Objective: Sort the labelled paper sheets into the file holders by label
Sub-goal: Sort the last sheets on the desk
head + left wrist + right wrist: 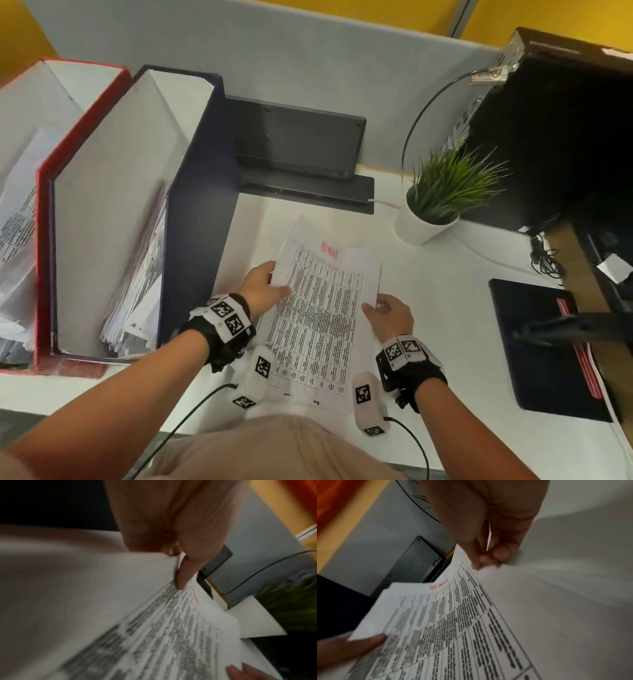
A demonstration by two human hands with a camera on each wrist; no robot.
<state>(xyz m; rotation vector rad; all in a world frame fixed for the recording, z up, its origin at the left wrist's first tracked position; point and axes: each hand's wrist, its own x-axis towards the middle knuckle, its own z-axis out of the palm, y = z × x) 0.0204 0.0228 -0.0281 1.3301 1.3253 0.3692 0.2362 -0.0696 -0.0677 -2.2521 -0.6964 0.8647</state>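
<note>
A small stack of printed table sheets (318,329) lies on the white desk (445,308), with a red handwritten label (329,249) at its top. My left hand (274,284) pinches the left edge of the top sheet (154,615), thumb (182,574) on top, and that edge is lifted off the stack. My right hand (380,311) holds the stack's right edge, thumb on the paper and fingers (498,555) curled beside it. To the left stand a dark blue file holder (202,192) and a red file holder (41,212), both holding papers.
A potted green plant (435,202) stands behind the sheets on the right. A black flat device (298,137) leans on the grey partition. A black computer tower (555,130) fills the far right, with a black mat (541,346) in front of it.
</note>
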